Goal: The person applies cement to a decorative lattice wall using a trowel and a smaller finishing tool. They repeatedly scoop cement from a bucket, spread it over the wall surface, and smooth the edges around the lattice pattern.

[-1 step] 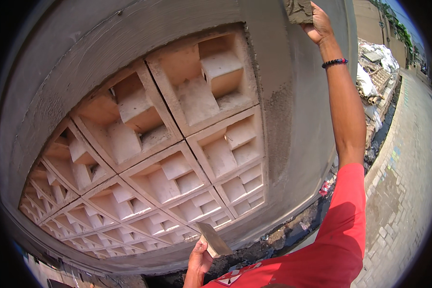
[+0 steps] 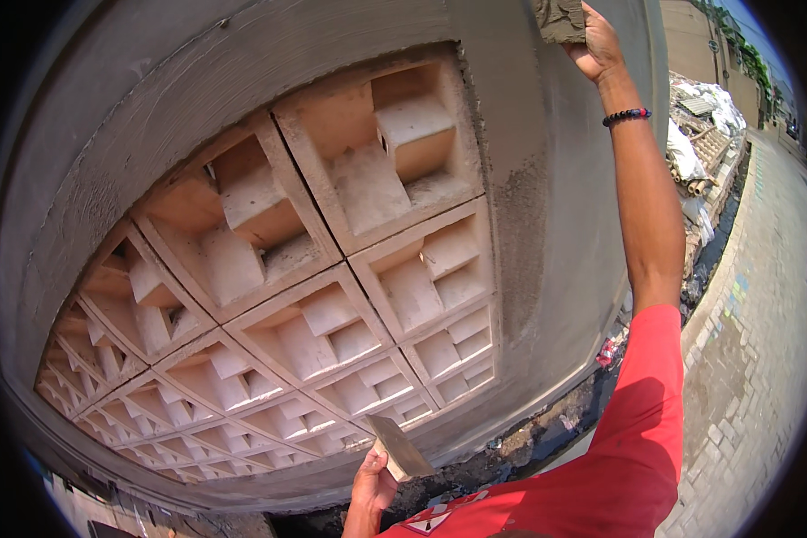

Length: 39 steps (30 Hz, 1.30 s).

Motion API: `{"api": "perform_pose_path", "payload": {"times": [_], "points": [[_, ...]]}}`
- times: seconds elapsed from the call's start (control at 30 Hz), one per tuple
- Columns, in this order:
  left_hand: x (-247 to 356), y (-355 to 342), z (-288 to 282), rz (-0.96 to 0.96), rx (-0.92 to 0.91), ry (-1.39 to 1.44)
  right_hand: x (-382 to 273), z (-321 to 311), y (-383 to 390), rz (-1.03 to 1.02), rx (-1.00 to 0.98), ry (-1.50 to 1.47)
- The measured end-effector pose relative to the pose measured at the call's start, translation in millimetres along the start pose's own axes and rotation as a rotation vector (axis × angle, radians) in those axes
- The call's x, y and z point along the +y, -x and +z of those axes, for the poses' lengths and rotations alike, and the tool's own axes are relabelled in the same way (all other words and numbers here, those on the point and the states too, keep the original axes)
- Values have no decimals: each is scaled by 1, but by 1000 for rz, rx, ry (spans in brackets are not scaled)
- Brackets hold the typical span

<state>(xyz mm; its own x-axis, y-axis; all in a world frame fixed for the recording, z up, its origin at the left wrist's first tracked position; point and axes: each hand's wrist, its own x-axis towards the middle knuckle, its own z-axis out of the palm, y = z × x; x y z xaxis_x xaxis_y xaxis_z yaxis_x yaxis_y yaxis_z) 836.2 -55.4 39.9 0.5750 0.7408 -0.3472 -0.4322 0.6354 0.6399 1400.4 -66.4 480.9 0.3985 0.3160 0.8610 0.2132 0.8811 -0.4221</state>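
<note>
High on the grey plastered wall [image 2: 569, 224], my right hand [image 2: 598, 45] grips a small rectangular board caked with wet grey mortar [image 2: 560, 20], partly cut off by the top edge. It is held against or very close to the wall; contact cannot be made out. Low in the view, my left hand [image 2: 373, 484] is closed on a flat grey-brown board [image 2: 402, 450] with a thick, paler edge. This second board is tilted in front of the lower part of a panel of pale vent blocks [image 2: 359, 244], apart from my right hand.
A damp, rough patch [image 2: 520, 242] of plaster runs beside the vent blocks. At the wall's foot lies a dark ditch with litter [image 2: 556, 430]. Rubble and white sacks [image 2: 704, 112] are piled at the right, next to a paved lane [image 2: 744, 359].
</note>
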Motion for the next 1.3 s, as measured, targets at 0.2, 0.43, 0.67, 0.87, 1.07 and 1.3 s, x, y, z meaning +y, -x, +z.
{"api": "perform_pose_path", "payload": {"times": [0.2,0.43,0.67,0.87,1.07,1.3], "points": [[1,-3,-3,-1,21,-30,-11,19,20,-91,9,361],[4,-8,-4,-32,-20,-36,17,-20,42,-97,-55,276],[6,-8,-4,-42,-21,-49,38,-22,99,138,56,102],[6,-10,-2,-52,-10,-68,43,-28,146,208,50,139],[5,-12,0,-67,7,-86,56,-46,201,288,24,147],[3,-14,-7,-66,23,-74,46,-76,242,343,37,-80]]}}
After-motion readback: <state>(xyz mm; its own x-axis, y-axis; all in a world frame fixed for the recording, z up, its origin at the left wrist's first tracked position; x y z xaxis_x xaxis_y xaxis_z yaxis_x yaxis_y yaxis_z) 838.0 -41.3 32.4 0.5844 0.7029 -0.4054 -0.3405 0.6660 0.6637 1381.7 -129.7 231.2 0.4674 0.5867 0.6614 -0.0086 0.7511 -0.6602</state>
